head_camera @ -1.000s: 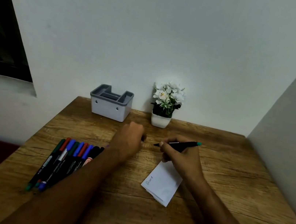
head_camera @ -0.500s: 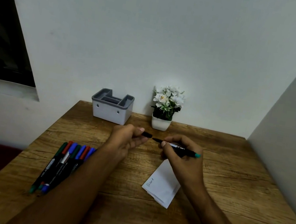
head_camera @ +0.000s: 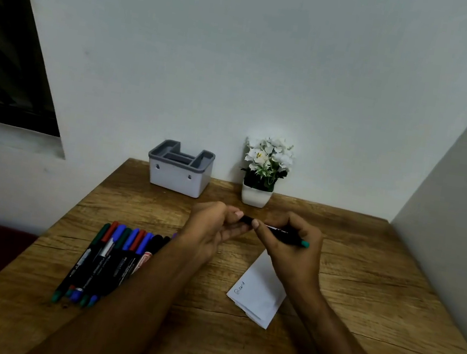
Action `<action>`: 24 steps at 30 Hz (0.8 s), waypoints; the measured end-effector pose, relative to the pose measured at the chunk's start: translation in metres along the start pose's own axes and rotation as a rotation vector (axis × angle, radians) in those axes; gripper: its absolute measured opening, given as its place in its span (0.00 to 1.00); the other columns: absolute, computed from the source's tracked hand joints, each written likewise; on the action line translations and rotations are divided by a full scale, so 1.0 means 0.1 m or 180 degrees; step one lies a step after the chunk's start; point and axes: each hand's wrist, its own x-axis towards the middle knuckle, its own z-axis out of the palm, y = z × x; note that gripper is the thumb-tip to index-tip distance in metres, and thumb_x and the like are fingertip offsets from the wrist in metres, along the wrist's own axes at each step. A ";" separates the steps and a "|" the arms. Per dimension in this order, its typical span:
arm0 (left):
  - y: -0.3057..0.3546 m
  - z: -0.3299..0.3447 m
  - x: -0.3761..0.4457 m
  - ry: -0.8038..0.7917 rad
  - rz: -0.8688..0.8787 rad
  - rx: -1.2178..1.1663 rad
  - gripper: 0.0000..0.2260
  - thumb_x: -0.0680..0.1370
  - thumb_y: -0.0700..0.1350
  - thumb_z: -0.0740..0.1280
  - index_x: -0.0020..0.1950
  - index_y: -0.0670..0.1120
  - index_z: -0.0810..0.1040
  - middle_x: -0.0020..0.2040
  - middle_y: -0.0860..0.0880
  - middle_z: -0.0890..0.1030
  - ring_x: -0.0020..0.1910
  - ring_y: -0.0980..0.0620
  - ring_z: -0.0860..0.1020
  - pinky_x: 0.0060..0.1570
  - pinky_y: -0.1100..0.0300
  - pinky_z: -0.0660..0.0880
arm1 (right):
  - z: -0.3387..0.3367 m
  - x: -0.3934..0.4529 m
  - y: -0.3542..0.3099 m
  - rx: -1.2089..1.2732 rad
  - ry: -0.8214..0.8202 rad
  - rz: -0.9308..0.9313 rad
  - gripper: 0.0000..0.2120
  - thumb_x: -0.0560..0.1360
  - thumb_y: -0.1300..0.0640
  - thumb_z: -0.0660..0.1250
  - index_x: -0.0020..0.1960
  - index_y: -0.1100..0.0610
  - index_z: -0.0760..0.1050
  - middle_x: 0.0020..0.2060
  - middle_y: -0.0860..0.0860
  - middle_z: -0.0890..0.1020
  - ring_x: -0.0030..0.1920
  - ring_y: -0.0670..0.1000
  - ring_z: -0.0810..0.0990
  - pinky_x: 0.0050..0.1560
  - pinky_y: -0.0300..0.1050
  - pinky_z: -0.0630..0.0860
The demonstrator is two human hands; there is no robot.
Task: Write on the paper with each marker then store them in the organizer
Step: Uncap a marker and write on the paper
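Capping, by the look of it: left hand pinching a black cap at the writing end of a green-tailed marker, right hand curled round the barrel, both held above the table, just beyond the paper with one short word on it. Long axis near level, tail pointing right, tip left. Next, probably: cap pressed home, then marker into the empty organizer by the wall. Other markers lying untouched at left.

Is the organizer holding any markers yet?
Seemingly not: nothing sticks up out of the organizer; its depths are hidden. The rest lie on the table.
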 end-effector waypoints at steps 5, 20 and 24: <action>-0.03 0.06 0.04 0.0428 0.0168 -0.0138 0.12 0.72 0.23 0.58 0.49 0.31 0.77 0.48 0.35 0.81 0.45 0.38 0.83 0.42 0.52 0.82 | 0.06 0.03 0.05 0.0180 -0.0008 0.0060 0.09 0.73 0.64 0.78 0.38 0.62 0.79 0.33 0.57 0.84 0.32 0.54 0.82 0.33 0.49 0.79; 0.27 -0.21 0.21 0.0362 0.0522 -0.0951 0.08 0.76 0.33 0.68 0.55 0.36 0.80 0.50 0.42 0.84 0.47 0.49 0.83 0.47 0.58 0.82 | 0.53 0.25 0.09 0.1499 -0.0011 0.1384 0.06 0.77 0.61 0.75 0.50 0.64 0.84 0.40 0.59 0.85 0.35 0.52 0.80 0.36 0.46 0.79; 0.67 -0.32 0.38 0.0768 0.1701 -0.0435 0.09 0.75 0.37 0.73 0.54 0.38 0.83 0.47 0.43 0.84 0.46 0.50 0.82 0.48 0.56 0.81 | 0.62 0.40 0.09 0.1180 -0.0035 0.1492 0.04 0.77 0.66 0.73 0.51 0.64 0.83 0.39 0.58 0.86 0.34 0.52 0.82 0.34 0.44 0.82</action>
